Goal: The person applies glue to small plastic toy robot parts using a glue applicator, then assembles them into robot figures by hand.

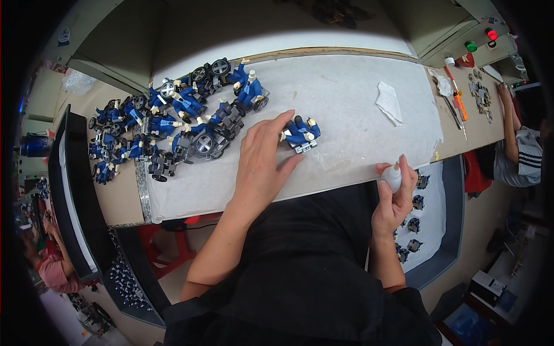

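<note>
On the middle of the sheet (346, 81) is a blue figure (300, 135), the left hand (261, 161) beside it, thumb and fingers apart, contact unclear. Near the sheet's front edge, the right hand (393, 209) grips a bottle (390, 179); other figures (188, 105) crowd its left end.

A factory workshop, it seems: look-alike blue figures (187, 104) crowd a workbench (340, 86) at upper left, and a red indicator (491, 35) and green indicator (471, 46) sit at upper right. One co-worker (57, 272) appears at lower left.

1 bottle (392, 179), 1 lone figurine (301, 134)
</note>
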`<state>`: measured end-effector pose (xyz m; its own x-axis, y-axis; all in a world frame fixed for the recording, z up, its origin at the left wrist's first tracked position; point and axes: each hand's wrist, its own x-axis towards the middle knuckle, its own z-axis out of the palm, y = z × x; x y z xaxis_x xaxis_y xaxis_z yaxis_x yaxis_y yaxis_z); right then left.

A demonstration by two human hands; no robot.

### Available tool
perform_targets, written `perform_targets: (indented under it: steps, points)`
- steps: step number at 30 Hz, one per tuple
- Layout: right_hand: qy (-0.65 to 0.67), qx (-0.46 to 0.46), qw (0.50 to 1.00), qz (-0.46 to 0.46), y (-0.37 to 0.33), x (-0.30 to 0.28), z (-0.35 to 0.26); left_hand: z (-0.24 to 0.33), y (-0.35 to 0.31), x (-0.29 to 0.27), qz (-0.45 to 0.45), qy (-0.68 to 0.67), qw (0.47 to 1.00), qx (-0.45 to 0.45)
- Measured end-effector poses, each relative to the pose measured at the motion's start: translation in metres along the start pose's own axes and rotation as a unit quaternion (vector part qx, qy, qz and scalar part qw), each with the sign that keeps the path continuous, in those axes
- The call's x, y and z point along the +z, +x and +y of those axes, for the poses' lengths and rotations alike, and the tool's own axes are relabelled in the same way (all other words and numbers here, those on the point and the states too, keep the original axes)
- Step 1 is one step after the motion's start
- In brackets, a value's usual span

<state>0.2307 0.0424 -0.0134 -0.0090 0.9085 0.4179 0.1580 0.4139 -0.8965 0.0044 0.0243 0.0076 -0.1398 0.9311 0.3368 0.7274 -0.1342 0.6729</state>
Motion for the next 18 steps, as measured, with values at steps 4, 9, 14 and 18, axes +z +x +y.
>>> perform_targets:
  steps: [4, 9, 14, 18]
  points:
    - [0.098, 0.084, 0.988, 0.087, -0.008, -0.003, 0.003, -0.002, 0.000, -0.001, 0.016, -0.022, 1.000, 0.004]
    - [0.103, -0.007, 0.991, 0.082, -0.011, 0.009, 0.008, -0.003, 0.000, -0.006, 0.022, -0.039, 0.999, 0.028]
    - [0.055, -0.068, 0.996, -0.003, -0.013, 0.022, 0.005, -0.003, 0.002, -0.004, 0.018, -0.038, 0.998, 0.039]
    - [0.059, -0.101, 0.992, -0.045, -0.010, 0.037, 0.004, -0.004, 0.003, -0.003, 0.021, -0.045, 0.998, 0.043]
